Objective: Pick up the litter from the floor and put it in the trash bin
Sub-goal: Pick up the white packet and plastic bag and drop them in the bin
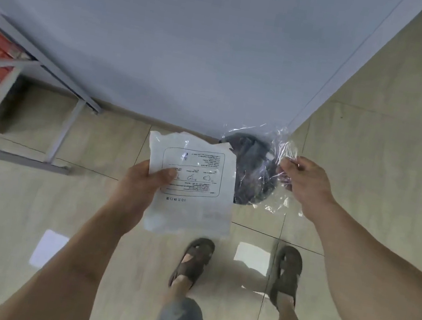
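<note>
Gripping white printed packet (194,185) in left hand (140,190), thumb curled over its left edge — held up above tiled floor (372,159). Pinching crinkled clear wrapper (275,153) in right hand (306,187), fingers closed on it, dark trash bin (255,173) just behind, against far wall (195,45). Sandals (193,260) near bottom.

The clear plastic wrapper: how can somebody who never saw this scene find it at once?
Start at the blue-grey wall and go down to its corner at the floor. There the right hand pinches the clear plastic wrapper. Unlike the white printed bag beside it, it is see-through and crinkly, with something dark inside.
</note>
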